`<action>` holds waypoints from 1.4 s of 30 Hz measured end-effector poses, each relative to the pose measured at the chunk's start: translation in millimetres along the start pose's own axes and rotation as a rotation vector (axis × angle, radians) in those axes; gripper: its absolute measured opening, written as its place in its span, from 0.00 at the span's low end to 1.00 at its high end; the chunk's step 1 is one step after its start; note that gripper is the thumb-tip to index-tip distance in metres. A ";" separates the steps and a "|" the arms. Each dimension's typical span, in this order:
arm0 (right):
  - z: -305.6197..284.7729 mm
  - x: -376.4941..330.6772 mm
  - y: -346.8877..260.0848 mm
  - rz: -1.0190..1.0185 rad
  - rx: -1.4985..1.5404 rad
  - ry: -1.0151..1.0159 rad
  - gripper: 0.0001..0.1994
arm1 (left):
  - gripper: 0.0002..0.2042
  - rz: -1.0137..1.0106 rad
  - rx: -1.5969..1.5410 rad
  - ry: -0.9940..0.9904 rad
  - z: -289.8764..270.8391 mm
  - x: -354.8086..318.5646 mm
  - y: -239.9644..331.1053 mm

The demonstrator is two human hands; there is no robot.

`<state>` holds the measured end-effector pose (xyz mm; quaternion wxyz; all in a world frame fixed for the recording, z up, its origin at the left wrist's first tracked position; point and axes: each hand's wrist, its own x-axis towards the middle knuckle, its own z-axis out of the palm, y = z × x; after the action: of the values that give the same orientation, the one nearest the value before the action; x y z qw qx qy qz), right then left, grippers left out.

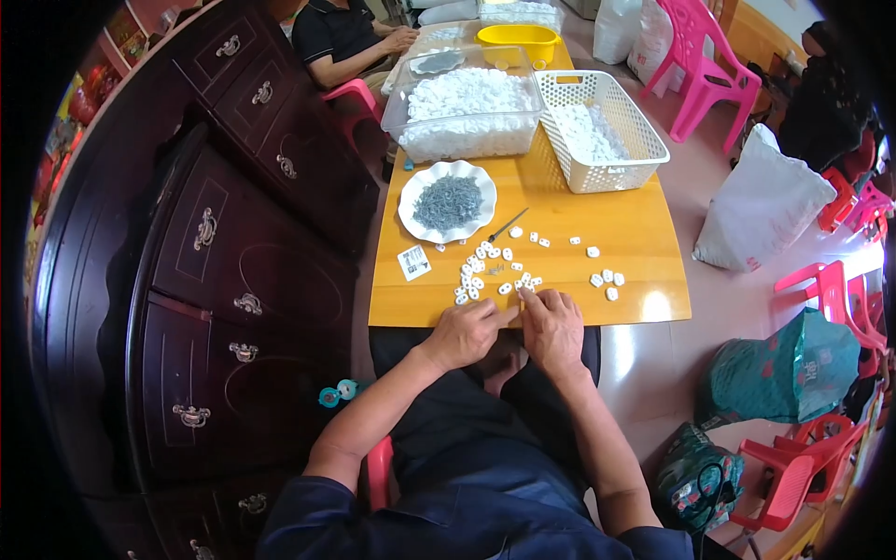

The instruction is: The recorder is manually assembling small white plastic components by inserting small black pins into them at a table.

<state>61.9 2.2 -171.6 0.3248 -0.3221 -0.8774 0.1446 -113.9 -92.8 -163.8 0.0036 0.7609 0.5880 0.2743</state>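
Note:
At the table's near edge my left hand [467,333] is closed, with thumb and forefinger pressed together and pointing at the other hand. My right hand [553,329] is beside it, fingers bent and fingertips at a small cluster of white pieces [528,282]. Whatever the fingertips of either hand pinch is too small or hidden. More small white plastic pieces with dark holes [475,265] lie loosely left of centre, and a few [607,278] to the right. A few tiny grey nails or screws [495,270] lie among them. Beyond is a thin dark pointed tool [508,225].
A scalloped white plate [408,217] holds a heap of grey nails or screws. Behind stand a clear bin [392,114] of white pieces, a white basket [651,149] and a yellow tub [518,35]. Another person [341,47] sits at far left. Dark cabinets [252,215] line the left.

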 end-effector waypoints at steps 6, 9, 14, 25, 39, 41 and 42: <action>11.7 -5.0 -11.3 0.007 0.058 0.071 0.08 | 0.07 -0.402 -0.462 0.280 8.5 -13.8 -7.3; 13.9 -3.6 -13.4 0.017 0.033 0.045 0.06 | 0.04 -0.384 -0.477 0.225 -0.7 -11.6 -7.0; 17.3 -0.2 -13.9 0.036 0.007 0.005 0.06 | 0.03 -0.414 -0.536 0.258 -3.0 -11.1 -4.3; 5.2 -27.1 -12.1 0.498 0.924 -0.096 0.01 | 0.03 -0.464 -0.676 0.250 -7.8 -4.9 15.1; -3.6 -39.5 0.7 0.804 1.597 -0.214 0.05 | 0.11 -0.484 -0.804 0.222 8.7 4.9 38.6; -4.2 -41.7 2.6 0.730 1.654 -0.258 0.05 | 0.11 -0.491 -0.809 0.215 6.8 6.5 41.3; -4.2 -41.9 2.6 0.733 1.654 -0.256 0.05 | 0.11 -0.498 -0.812 0.212 5.9 7.1 42.3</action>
<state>90.3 -23.3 -189.6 0.2859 -0.2264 -0.3662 0.8561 -72.6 -97.6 -152.0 0.3056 0.5021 0.5948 0.5484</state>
